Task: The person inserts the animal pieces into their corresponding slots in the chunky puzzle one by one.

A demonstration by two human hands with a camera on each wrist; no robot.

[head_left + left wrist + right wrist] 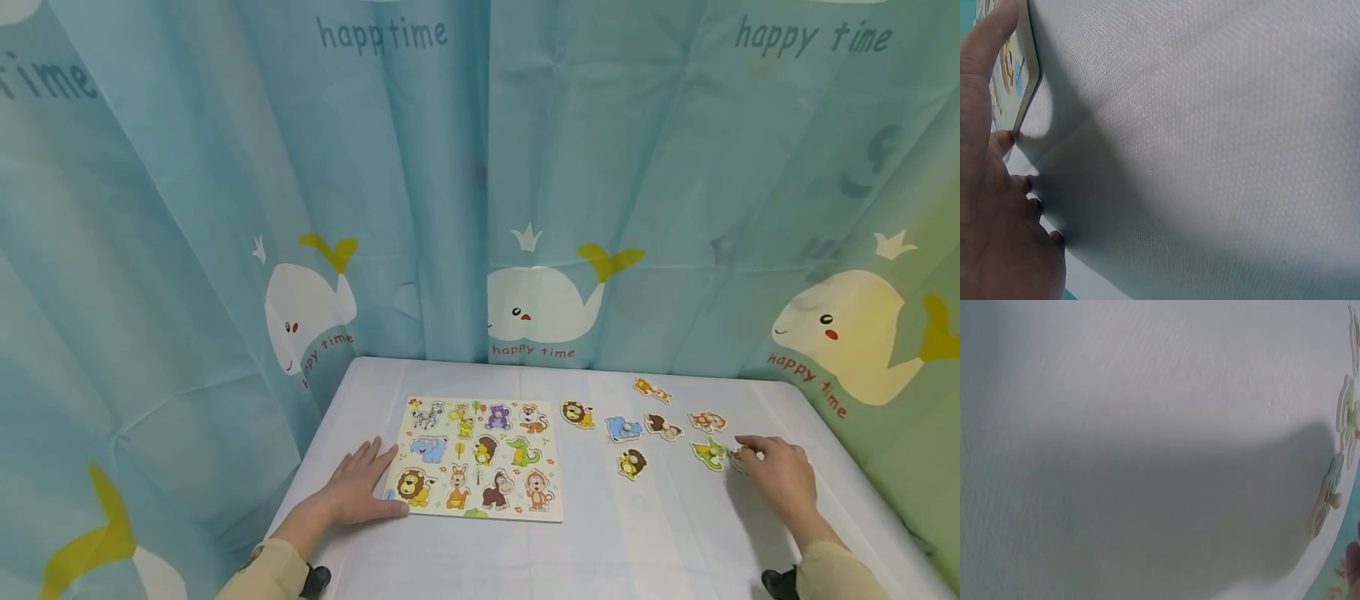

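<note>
My left hand [358,487] lies spread at the left side of a wooden animal puzzle board [480,497]. Its thumb [991,37] is on the board's near corner, and a fingertip is right at the edge. On the right, my right hand [780,477] reaches over a puzzle piece [737,459], which the fingers partly hide. In the right wrist view, that piece [1325,503] shows a small round knob, with a gap between it and the visible finger [1352,565]. Just left of it lies a green crocodile piece [708,454].
Loose pieces lie right of the board: a lion [577,414], a blue elephant [624,428], a brown gorilla [663,427], a hedgehog [632,463], a monkey [708,421] and an orange-yellow animal [652,389]. A blue curtain [450,208] hangs behind the white-covered table [600,550].
</note>
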